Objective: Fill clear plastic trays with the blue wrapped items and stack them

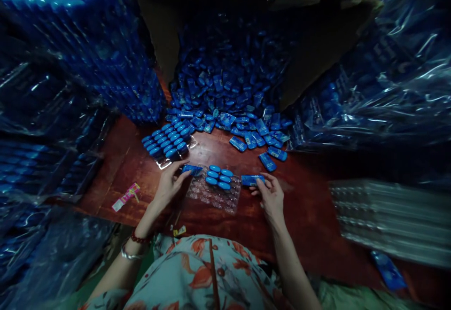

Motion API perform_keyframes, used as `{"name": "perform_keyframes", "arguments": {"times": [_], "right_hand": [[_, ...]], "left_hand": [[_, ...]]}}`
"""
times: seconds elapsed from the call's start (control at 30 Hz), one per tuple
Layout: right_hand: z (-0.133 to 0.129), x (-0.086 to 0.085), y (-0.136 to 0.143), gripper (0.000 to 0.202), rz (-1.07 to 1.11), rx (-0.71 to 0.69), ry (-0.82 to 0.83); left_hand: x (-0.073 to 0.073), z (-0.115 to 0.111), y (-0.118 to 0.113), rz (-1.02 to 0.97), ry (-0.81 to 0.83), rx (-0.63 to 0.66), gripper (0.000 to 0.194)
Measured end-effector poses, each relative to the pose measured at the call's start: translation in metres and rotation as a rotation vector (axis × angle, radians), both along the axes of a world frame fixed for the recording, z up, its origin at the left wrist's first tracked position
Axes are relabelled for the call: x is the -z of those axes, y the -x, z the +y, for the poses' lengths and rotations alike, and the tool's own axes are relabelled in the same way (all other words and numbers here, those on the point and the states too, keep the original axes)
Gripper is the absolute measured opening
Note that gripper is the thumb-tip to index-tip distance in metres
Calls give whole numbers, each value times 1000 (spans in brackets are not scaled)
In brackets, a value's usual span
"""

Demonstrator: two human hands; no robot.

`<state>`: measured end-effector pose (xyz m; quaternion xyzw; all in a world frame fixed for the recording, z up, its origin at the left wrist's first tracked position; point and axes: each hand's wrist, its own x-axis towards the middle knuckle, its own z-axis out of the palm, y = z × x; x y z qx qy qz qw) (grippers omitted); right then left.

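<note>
My left hand [166, 189] grips a small flat blue container [193, 170] at the left edge of a clear plastic tray [213, 200]. Upright in the tray's far part stand several blue containers [212, 174] with glossy oval tops, while its near part shows bare moulded pockets. To the right of the tray, my right hand [273, 196] pinches another flat blue container [249, 179] between thumb and fingers, label side up. Beyond the left hand sits a second tray packed with upright blue containers [171, 137].
An open cardboard box [317, 51] spills loose blue containers [259, 134] onto the red-brown table [299, 206]. Filled trays [105, 61] are stacked high at left; plastic-wrapped packs [380, 98] stand at right. Stacked clear trays [391, 220] lie at right, a pink wrapper [126, 197] at left.
</note>
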<state>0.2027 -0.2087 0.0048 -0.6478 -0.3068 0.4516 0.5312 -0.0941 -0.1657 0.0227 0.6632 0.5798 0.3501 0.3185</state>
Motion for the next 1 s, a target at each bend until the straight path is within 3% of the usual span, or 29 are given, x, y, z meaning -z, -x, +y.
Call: {"name": "perform_keyframes", "arguments": {"times": [0.17,0.3,0.47,0.57,0.7,0.87,1.0], "right_hand": [[-32,-3,15,35,-26,-181,5],[-46,1,37,19,-366,-305,-157],[-36,0,47,30,-824,-583,-475],[-27,-12,47,38,-1101,-772,-459],[-14,-31,58,32,-1377,-947,-419],[-6,-31,69,24,-1490,-944,-459],[-14,-24,50,29,-1400,-768,-591]], "left_hand": [[-7,-33,4,-1,31,45,26],[-4,-48,-14,9,-34,99,19],[5,-49,-31,252,-228,357,31],[4,-47,-34,380,-304,484,34],[-5,-38,-40,497,-289,636,28],[-7,-30,-44,584,-256,687,29],[-6,-29,-33,550,-529,633,33]]}}
